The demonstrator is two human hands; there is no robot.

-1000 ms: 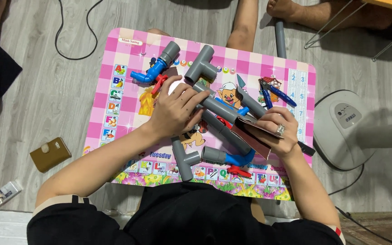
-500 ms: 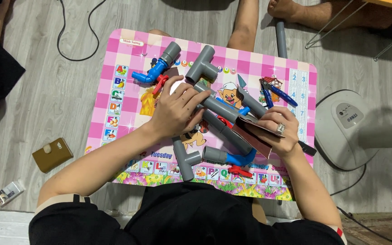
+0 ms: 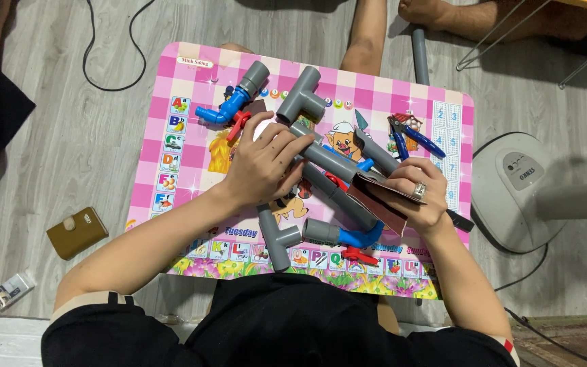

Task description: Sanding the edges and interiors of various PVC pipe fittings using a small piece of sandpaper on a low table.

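— On the pink table (image 3: 191, 81), where do your hands sit?

— Your left hand (image 3: 264, 166) lies palm down near the table's middle, forearm coming in from the lower left, wrist straight. Your fingers (image 3: 292, 144) curl over one end of the grey pipe (image 3: 331, 160), which runs slantwise across the middle of the table, so the grip is closed on it.

— And your right?

— Your right hand (image 3: 419, 200) comes in from the lower right, bent at the wrist, a ring on one finger. It pinches a brown sandpaper sheet (image 3: 378, 200) folded against the pipe's far stretch; the thumb is hidden beneath, so I cannot tell how tightly it presses.

— What lies around them?

— A grey tee (image 3: 301, 95) sits just above your left hand, and a blue valve (image 3: 229, 109) with a red handle lies to its left, joined to a short grey stub. Near your body an elbow (image 3: 276, 238) rests beside a second blue valve (image 3: 348, 238). Blue-handled pliers (image 3: 409, 136) lie above your right hand.

— Off the table?

— A brown wallet (image 3: 76, 232) on the floor to your left, and a white fan base (image 3: 521, 187) to your right. Another person's foot (image 3: 443, 12) shows at the far edge.
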